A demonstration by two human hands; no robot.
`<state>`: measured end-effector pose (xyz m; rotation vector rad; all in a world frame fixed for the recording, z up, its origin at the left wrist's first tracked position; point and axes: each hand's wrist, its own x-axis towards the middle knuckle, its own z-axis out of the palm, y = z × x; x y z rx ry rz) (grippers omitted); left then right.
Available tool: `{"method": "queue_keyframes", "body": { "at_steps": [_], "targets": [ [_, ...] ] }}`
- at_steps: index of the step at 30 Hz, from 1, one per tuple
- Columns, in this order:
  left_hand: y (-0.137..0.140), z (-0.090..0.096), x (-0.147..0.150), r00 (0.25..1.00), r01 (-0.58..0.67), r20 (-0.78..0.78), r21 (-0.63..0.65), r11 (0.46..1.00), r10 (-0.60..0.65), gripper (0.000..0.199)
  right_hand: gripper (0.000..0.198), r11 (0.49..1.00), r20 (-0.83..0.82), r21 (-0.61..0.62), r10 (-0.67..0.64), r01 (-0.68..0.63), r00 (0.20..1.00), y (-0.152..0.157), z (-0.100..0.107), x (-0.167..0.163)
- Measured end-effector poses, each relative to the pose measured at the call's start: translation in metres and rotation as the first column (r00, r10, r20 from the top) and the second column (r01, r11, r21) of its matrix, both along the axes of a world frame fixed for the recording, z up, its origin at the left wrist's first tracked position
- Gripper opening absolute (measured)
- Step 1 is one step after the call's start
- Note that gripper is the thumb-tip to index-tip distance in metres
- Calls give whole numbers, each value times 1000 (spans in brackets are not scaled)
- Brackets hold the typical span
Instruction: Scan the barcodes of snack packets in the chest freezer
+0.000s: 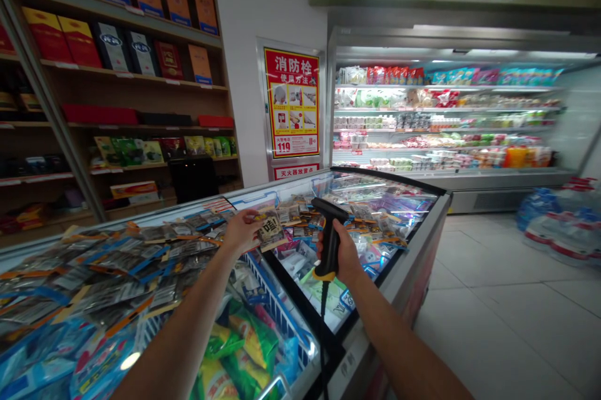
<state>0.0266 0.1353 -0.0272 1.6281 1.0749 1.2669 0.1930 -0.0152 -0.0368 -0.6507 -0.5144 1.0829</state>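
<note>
My left hand (243, 231) is closed on the edge of a small snack packet (272, 232) with large dark characters on a beige face, held over the chest freezer. A black and yellow barcode scanner (330, 243) stands upright in my right hand (346, 253), its fingers wrapped round the handle. The scanner's head is at the top, a little to the right of the packet, and the two are apart. Its black cable (323, 325) hangs down toward the bottom edge. Many similar flat packets (173, 262) lie across the glass freezer top beneath and beside my hands.
The chest freezer's metal edge (399, 290) runs along the right, with green and yellow bags (244, 343) inside. Shelves of boxes (113, 49) stand at left. A refrigerated display (446, 118) is at the back, and wrapped water bottles (563, 225) stand on the tiled floor (488, 312).
</note>
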Motion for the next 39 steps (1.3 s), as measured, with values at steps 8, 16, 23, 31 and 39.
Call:
{"method": "queue_keyframes", "body": {
  "at_steps": [8, 16, 23, 31, 39],
  "targets": [
    [-12, 15, 12, 881, 194, 465, -178, 965, -92, 23, 30, 1000, -52, -19, 2, -3, 999, -2, 3, 0],
    [-6, 8, 21, 985, -14, 173, 99, 995, -3, 16, 29, 999, -98, 11, 33, -32, 995, -3, 2, 2],
    [-19, 3, 38, 979, -50, 202, 77, 996, 34, 17, 30, 1000, -103, -1, 31, -31, 994, -4, 3, 3],
    [-15, -7, 47, 974, -43, 224, -8, 999, 44, 29, 28, 1000, -103, 1, 21, -21, 995, -3, 4, 3],
    [-6, -14, 66, 916, 50, 400, -71, 996, -17, 48, 31, 999, -88, 29, 32, -30, 996, -3, 2, 3]
  ]
}}
